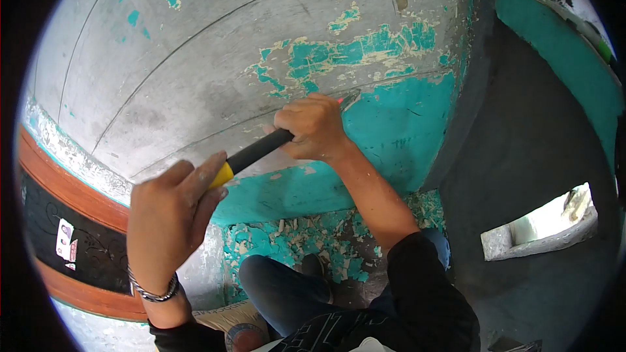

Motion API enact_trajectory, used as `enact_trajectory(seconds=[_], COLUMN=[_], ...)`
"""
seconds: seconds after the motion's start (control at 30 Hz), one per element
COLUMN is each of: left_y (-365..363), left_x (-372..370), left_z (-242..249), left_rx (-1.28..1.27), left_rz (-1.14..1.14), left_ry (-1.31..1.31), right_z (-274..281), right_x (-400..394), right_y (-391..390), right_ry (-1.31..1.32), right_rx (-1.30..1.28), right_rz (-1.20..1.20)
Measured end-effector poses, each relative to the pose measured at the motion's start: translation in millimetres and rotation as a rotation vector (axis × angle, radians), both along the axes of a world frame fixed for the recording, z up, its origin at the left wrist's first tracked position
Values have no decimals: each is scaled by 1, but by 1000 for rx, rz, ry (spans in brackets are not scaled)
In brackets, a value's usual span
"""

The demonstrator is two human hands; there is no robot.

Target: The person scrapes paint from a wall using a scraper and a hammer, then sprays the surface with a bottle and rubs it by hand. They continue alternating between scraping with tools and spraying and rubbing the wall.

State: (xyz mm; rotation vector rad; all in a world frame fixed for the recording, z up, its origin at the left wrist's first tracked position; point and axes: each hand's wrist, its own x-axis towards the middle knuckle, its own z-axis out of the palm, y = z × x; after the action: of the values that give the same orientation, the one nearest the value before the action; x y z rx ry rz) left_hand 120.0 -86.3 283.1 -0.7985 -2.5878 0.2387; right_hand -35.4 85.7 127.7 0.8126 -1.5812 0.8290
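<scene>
Both hands grip a long-handled scraper [261,151] with a black shaft and a yellow section near its lower left end. My left hand [166,215], with a bracelet at the wrist, is closed around the yellow end. Farther up, my right hand [313,127] is wrapped round the shaft close to the head. Past its fingers show a bit of red and a small metal blade [352,98]. That blade appears to meet the wall [215,78] at the upper edge of its turquoise paint [398,124]. The scraper's middle is hidden by my right hand.
Paint flakes [280,241] litter the floor at the wall's foot, around my legs. A dark grey wall [528,124] with a lit opening [541,225] stands on the right. At left is a brown wooden frame [85,186] around a dark panel [72,234] with stickers.
</scene>
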Motion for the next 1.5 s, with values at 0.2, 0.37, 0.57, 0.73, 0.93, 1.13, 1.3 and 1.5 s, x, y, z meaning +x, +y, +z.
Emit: enact_trajectory(seconds=[0.2,0.37,0.57,0.73,0.93,1.13,1.3,1.5], left_y=[30,43,17,-17,-26,-32,-27,29], left_x=[-12,-39,-39,10,14,-3,-12,-57], left_z=[36,10,-133,-192,-177,-189,-161,-149], left_rx=[-193,-259,240,729,861,948,832,728], left_rz=[-105,-266,-194,-124,69,25,31,-185], left_ry=[77,23,-271,-237,-466,-473,-467,-475], right_z=[10,-27,-80,-42,-51,-54,-51,-38], right_x=[3,4,34,49,35,23,17,20], right_y=[8,43,73,35,17,19,19,97], right_ry=[-39,-115,-254,-125,-231,-269,-231,-133], right_rx=[-180,-157,98,209,325,392,320,225], right_rz=[-3,-194,-326,-228,-118,-139,-122,-301])
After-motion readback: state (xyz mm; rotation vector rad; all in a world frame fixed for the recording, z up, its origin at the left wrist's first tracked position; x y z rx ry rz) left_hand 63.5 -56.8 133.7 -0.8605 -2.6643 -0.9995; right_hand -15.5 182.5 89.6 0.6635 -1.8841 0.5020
